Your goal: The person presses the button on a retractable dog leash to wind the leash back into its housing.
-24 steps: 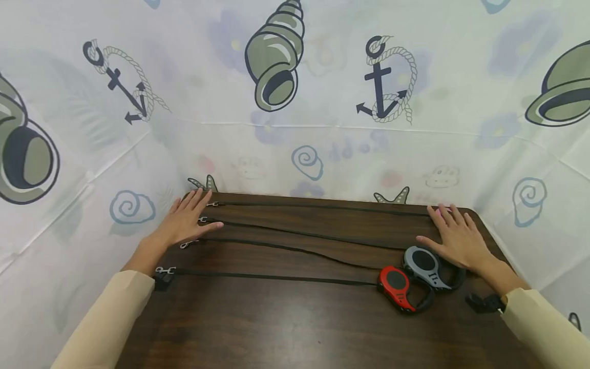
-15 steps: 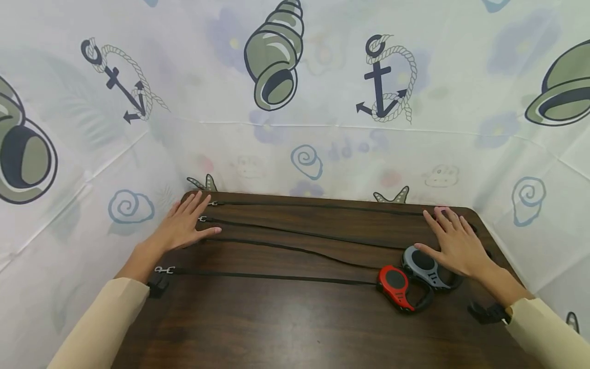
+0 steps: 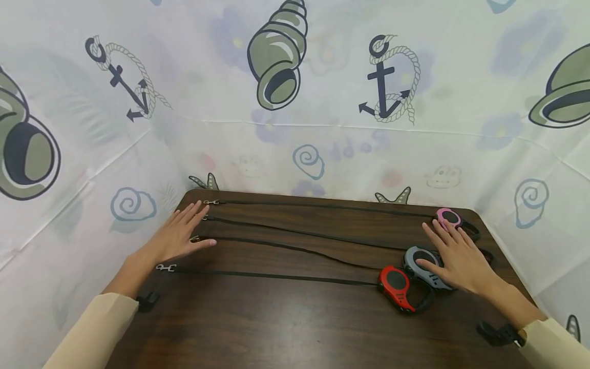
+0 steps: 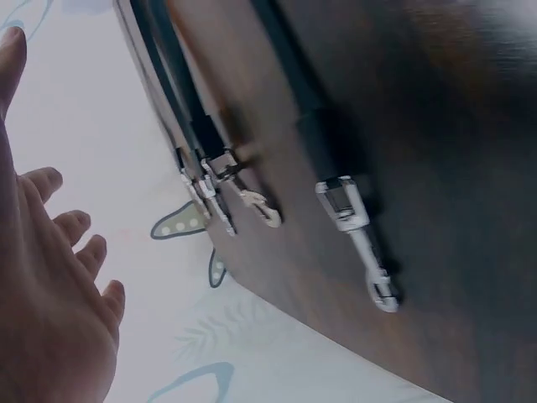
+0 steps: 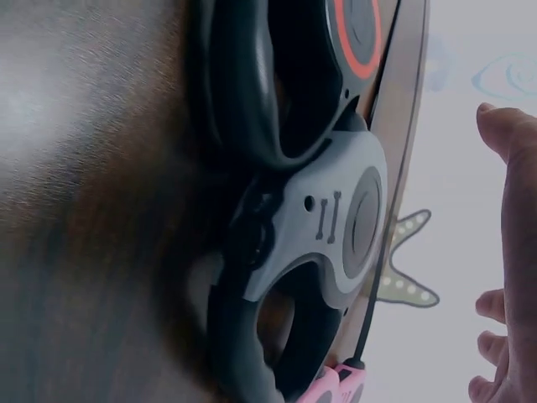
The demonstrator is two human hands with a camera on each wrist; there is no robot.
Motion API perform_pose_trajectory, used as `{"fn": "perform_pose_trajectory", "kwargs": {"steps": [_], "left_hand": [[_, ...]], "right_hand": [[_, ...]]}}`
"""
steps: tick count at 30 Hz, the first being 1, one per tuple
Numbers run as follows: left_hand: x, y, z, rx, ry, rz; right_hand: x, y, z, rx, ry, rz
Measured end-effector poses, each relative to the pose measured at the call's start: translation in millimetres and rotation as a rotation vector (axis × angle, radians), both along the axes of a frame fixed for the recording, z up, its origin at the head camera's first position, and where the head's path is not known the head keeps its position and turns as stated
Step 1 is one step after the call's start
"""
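Note:
Several retractable dog leashes lie with black straps drawn out across the table. My left hand (image 3: 172,238), fingers straight and spread, hovers near the metal clips at the left ends. In the left wrist view, the nearest clip (image 4: 357,235) lies apart from the hand. My right hand (image 3: 463,259), also spread, is over the grey leash casing (image 3: 420,260) and partly covers it in the head view. The red leash casing (image 3: 395,281) sits in front of it, and the pink leash casing (image 3: 448,217) behind. Neither hand holds anything.
The dark wooden table (image 3: 276,328) has rounded back corners. A white patterned cloth (image 3: 332,143) hangs around its back and sides. Black wrist straps show on the left arm (image 3: 122,271) and the right arm (image 3: 511,305).
Both hands have drawn back slightly toward the person and outward. The pink casing and the far-left clip, covered or partly covered before, now show more. The leashes have stayed in place.

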State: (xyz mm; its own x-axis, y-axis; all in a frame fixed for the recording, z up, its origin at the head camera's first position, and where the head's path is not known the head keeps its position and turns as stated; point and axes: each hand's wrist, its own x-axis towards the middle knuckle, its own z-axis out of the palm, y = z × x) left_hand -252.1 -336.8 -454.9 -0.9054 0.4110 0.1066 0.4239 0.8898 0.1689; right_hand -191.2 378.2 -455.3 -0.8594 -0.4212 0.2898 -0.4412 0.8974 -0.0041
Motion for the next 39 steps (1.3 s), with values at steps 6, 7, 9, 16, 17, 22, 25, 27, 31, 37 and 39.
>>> {"fn": "perform_pose_trajectory", "kwargs": {"steps": [6, 7, 9, 16, 17, 22, 25, 27, 31, 37, 39], "left_hand": [[13.2, -4.8, -10.4, 0.024, -0.031, -0.041], [15.2, -5.4, -11.4, 0.028, -0.029, -0.046], [18.6, -6.6, -11.7, 0.046, -0.017, -0.061], [25.5, -12.0, -12.7, 0.082, 0.028, -0.085], [26.5, -13.4, -13.5, 0.082, 0.028, -0.088], [33.9, -21.2, -18.8, 0.093, 0.059, -0.110], [38.8, -25.0, -22.0, 0.106, 0.092, -0.126], [41.4, -27.2, -24.8, 0.123, 0.115, -0.141], [46.0, -30.8, -29.5, 0.151, 0.158, -0.165], [53.7, -33.8, -34.8, 0.152, 0.140, -0.153], [56.5, -35.0, -36.2, 0.161, 0.125, -0.139]], "right_hand": [[12.1, 0.0, -0.7, 0.011, 0.015, 0.026], [13.9, 0.1, -0.7, 0.014, 0.020, 0.034], [17.1, -0.1, -0.8, 0.017, 0.031, 0.053], [29.3, -4.9, -3.2, 0.004, 0.083, 0.115], [31.9, -5.8, -3.9, 0.001, 0.076, 0.115], [43.6, -7.8, -9.2, -0.020, 0.058, 0.124], [50.3, -9.0, -11.2, -0.034, 0.062, 0.142], [55.1, -10.4, -11.8, -0.036, 0.065, 0.151], [62.8, -11.2, -15.8, -0.029, 0.072, 0.172], [69.8, -13.9, -21.7, -0.042, 0.089, 0.217], [71.0, -14.8, -23.4, -0.048, 0.100, 0.230]]}}
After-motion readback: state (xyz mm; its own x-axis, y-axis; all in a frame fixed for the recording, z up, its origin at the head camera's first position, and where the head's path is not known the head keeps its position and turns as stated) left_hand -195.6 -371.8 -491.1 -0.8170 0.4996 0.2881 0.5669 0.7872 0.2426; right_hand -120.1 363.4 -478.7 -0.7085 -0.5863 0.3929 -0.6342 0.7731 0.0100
